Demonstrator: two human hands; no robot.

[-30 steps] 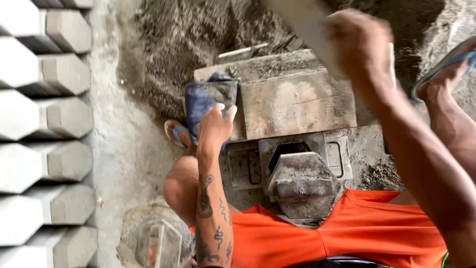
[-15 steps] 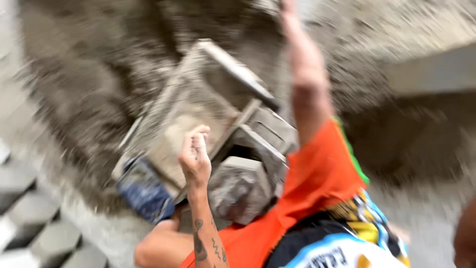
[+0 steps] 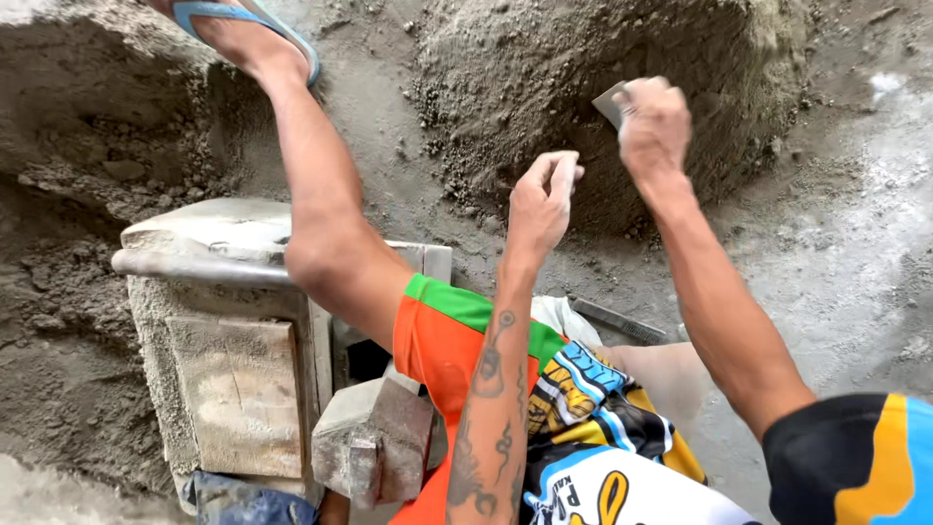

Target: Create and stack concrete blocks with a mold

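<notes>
Up at the grey damp sand-cement heap (image 3: 603, 107): flat grey metal blade, likely a small trowel or scraper (image 3: 610, 101), clamped in right hand (image 3: 653, 124), edge against the heap face, only a corner of it showing. Left hand (image 3: 540, 202) just beside, raised, fingers pinched together; something pale between them maybe, cannot tell what. Hands apart, not touching each other.

Below: orange-and-green shorts leg (image 3: 442, 335) stretched over a grey concrete-crusted block mould with a wooden face (image 3: 233, 389) and a metal pipe handle (image 3: 194, 264). Bare foot in a blue flip-flop (image 3: 248, 29) planted on loose mix at top left. Grey cast-concrete piece (image 3: 374, 437) leaning against the mould. Thin flat metal strip (image 3: 617, 319) on the floor near the knee. Blue cloth (image 3: 238, 501) at bottom edge.

Risks, judged only:
- Heap face steep, crumbly; undercutting with the blade could bring a slump down toward the knees.
- Grip on the blade short; slipping off on a hard lump could send the edge at the left hand, close by.
- Seated twist, leg slung over the mould; leaning further could tip balance or knock the leaning cast piece.
- Flip-flop on loose mix, poor footing.
- Bare skin in wet cement, irritation likely.
</notes>
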